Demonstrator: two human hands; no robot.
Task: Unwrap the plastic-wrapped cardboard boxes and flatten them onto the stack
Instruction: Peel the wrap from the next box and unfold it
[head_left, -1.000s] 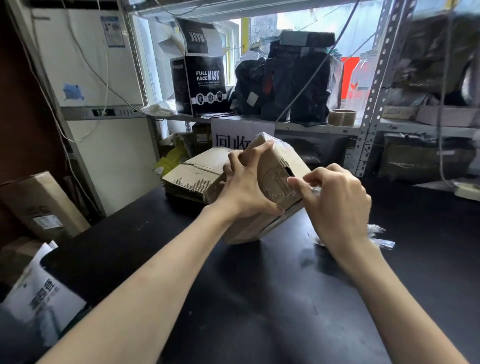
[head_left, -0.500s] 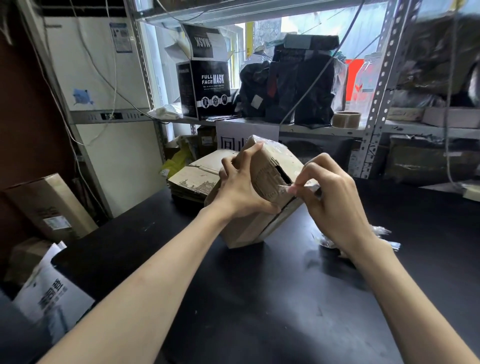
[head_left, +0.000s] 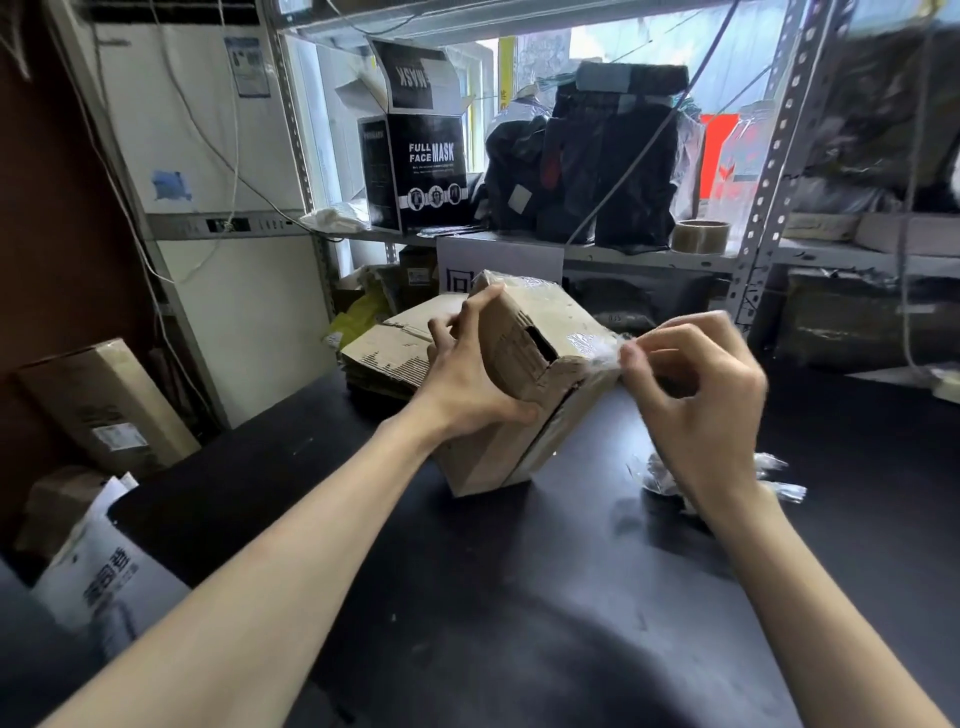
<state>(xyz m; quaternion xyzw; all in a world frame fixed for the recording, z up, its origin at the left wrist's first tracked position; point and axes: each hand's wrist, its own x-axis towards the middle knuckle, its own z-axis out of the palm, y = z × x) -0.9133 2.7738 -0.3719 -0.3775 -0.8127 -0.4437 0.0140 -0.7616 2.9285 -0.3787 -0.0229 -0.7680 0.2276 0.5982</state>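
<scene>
A brown cardboard box (head_left: 540, 332) wrapped in clear plastic film stands tilted on one corner on the black table (head_left: 519, 597). My left hand (head_left: 467, 379) grips its left side, fingers curled over the top edge and thumb under the front face. My right hand (head_left: 696, 395) pinches a strip of the plastic wrap (head_left: 597, 348) that is stretched out from the box's right edge. Behind the box lies a stack of flattened cardboard (head_left: 389, 353).
Crumpled plastic film (head_left: 774, 478) lies on the table behind my right wrist. A metal shelf behind holds a black mask box (head_left: 426, 171), dark bags (head_left: 597, 166) and a tape roll (head_left: 701, 236). Cardboard boxes (head_left: 104, 405) and a printed bag (head_left: 98, 582) sit at left.
My right hand has moved from the box's front face out to the right, pulling a strip of plastic wrap away from the box. The left hand keeps its hold.
</scene>
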